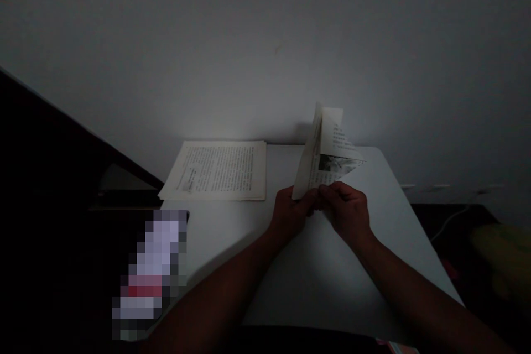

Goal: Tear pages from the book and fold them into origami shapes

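Observation:
A partly folded sheet of printed paper (332, 146) stands up over the table, with a dark picture and lines of text on its faces. My left hand (292, 207) pinches its lower left edge. Close beside it, my right hand (346, 207) grips the bottom of the same paper, thumb and fingers pressed together. The fingertips of both hands nearly meet, and the paper hides part of them. To the left lies a flat stack of printed pages (224, 171).
A white table (315, 271) reaches back to a grey wall (249, 55). At its left edge is a blurred-out phone-like object (155, 265). Off the right side, a thin cable (450, 221) and a dim yellowish thing (504, 254) show in the dark.

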Available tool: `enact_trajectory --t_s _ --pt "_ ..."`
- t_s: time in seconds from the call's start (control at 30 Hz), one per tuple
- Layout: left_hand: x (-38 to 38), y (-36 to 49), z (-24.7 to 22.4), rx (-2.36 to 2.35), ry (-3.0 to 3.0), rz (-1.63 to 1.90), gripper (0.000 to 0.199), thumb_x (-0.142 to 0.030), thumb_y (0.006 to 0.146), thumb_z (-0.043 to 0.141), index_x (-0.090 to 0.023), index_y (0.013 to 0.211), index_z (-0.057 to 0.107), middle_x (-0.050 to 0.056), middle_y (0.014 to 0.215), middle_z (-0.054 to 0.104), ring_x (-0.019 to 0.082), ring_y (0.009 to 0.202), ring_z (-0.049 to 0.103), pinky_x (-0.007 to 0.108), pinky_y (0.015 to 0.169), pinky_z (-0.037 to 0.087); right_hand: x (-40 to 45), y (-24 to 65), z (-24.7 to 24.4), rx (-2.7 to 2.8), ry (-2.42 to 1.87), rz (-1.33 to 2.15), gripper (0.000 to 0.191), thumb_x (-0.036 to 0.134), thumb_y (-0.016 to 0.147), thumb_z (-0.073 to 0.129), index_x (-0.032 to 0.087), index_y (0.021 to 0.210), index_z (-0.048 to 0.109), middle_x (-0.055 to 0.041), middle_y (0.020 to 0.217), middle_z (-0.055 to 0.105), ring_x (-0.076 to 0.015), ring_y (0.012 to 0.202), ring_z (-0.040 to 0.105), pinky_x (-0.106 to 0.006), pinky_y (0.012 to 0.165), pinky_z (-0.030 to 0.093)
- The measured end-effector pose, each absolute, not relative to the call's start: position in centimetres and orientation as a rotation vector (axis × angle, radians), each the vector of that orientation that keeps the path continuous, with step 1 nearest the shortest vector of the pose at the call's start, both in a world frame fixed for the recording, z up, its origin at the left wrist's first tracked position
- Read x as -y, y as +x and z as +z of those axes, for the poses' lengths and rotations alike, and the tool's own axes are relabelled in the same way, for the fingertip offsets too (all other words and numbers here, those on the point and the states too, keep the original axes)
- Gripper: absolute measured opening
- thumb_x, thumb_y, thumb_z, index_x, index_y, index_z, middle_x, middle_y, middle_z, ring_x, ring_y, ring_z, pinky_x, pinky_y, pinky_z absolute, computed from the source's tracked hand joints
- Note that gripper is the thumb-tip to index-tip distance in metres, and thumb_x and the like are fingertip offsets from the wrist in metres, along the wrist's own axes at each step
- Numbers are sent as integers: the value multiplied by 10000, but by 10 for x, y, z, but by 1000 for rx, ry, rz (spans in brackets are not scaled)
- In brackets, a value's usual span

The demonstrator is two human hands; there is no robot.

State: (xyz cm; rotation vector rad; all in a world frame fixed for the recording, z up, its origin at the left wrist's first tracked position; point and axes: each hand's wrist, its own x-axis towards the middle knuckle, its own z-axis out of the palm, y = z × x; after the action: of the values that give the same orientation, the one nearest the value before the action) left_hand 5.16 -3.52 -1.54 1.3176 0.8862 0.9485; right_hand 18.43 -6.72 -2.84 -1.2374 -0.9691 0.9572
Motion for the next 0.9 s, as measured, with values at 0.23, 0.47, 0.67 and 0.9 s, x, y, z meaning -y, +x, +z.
enact_trajectory --t_s 0.23,0.47,0.67,0.9 --pt "36 54 -17 -818 1230 959 335 -396 800 583 -128 600 558 -14 504 504 86 449 455 221 458 348 70 183 -24 991 -1253 896 355 389 816 612 180 540 537 18 495 525 -106 466 470 -252 466 373" --pt "35 49 -16 -829 1199 973 307 -385 763 601 -126 602 568 -26 476 477 77 427 417 221 437 310 70 187 -22 1020 -1179 843 306 376 806 628 181 572 599 1 528 592 -118 501 525 -267 524 407" --pt "17 34 -25 -783 1097 1078 244 -309 705 632 -133 569 532 -64 436 382 45 388 313 205 402 220 58 201 -16 676 -849 879 267 455 779 616 198 806 684 -4 631 641 -133 505 563 -289 499 458" --pt "6 25 -30 -655 967 1053 205 -234 579 605 -145 484 447 -70 431 341 22 376 245 186 382 190 51 211 -19 549 -973 968 240 409 713 701 172 744 675 -7 663 636 -107 522 549 -243 464 433"
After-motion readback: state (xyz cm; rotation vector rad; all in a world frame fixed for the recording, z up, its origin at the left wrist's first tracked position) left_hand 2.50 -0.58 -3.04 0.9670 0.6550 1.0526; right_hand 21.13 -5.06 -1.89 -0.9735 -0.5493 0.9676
